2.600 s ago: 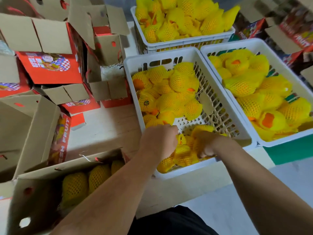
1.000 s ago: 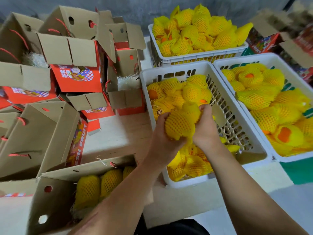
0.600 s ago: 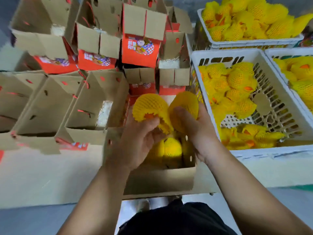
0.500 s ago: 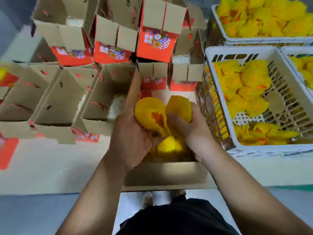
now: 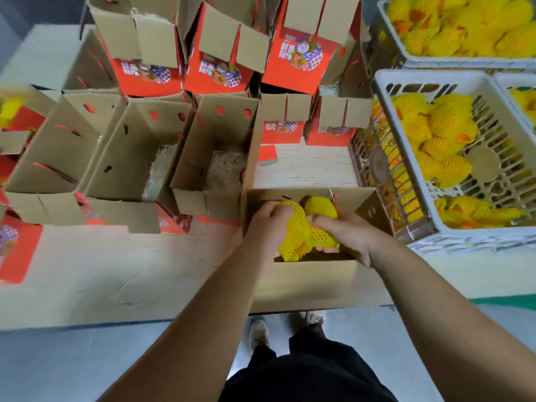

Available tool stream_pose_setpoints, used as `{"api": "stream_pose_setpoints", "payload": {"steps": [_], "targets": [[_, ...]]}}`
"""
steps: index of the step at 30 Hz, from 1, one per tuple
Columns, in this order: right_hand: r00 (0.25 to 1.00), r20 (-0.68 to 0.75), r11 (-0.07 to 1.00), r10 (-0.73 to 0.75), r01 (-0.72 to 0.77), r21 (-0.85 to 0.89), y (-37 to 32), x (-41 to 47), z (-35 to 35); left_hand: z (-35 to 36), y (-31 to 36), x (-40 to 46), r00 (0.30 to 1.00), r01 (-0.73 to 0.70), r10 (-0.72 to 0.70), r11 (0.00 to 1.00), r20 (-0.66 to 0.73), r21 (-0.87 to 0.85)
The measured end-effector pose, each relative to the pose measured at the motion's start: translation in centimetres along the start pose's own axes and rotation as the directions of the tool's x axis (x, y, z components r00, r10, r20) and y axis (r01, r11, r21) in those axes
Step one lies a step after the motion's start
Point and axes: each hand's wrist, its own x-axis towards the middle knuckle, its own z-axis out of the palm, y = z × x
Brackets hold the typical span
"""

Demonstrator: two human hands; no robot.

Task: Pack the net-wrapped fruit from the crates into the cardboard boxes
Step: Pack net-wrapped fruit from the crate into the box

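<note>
Yellow foam netting is filling the frame as a person is lowering two net-wrapped fruits into an open cardboard box [image 5: 307, 274] at the near edge of the tabletop [image 5: 87, 271]. The left hand [image 5: 268, 224] is curling its fingers over the left fruit [image 5: 294, 236], while the right hand [image 5: 345, 232] is gripping the right fruit [image 5: 320, 221] from the side; both pieces are sitting within the box's mouth, touching each other. What lies beneath them in the box is hidden.

Packing is looking far from finished. Two open boxes [image 5: 214, 158] to the left are showing only straw-like padding at the bottom, and more boxes with red printed panels [image 5: 298, 62] are standing behind them, their contents out of sight. To the right, the nearest white crate [image 5: 406, 82] is showing bare floor between two clusters of wrapped fruit [image 5: 435, 132], while the crate behind it [image 5: 385, 39] is sitting heaped with fruit and a third crate [image 5: 519, 82] is barely entering view at the edge. By this showing, many more loads are waiting to be moved across.
</note>
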Motion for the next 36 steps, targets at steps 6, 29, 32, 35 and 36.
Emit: {"api": "stream_pose_setpoints", "payload": {"steps": [6, 29, 32, 35, 36], "targets": [[0.995, -0.033, 0.977, 0.091, -0.096, -0.19, 0.6, 0.5, 0.0, -0.1, -0.6, 3.1, 0.989, -0.141, 0.141, 0.886, 0.034, 0.441], [0.934, 0.181, 0.453, 0.307, 0.024, -0.891, 2.8, 5.0, 1.4, 1.3, -3.5, 5.3, 0.916, 0.189, -0.391, 0.212, -0.094, 0.959], [0.905, 0.201, 0.401, 0.376, 0.037, -0.915, 2.5, 5.3, 1.6, 1.8, -2.5, 5.2, 0.927, 0.201, -0.358, 0.224, -0.112, 0.954], [0.933, 0.099, 0.287, 0.347, -0.005, -0.958, 2.0, 5.8, 0.6, 1.0, -2.1, 4.2, 0.978, -0.03, -0.206, 0.084, 0.046, 0.996], [0.937, 0.056, 0.248, 0.344, -0.034, -0.968, 1.9, 6.0, 0.4, 0.7, -2.2, 4.2, 0.988, -0.11, -0.103, 0.026, 0.112, 0.994]]}}
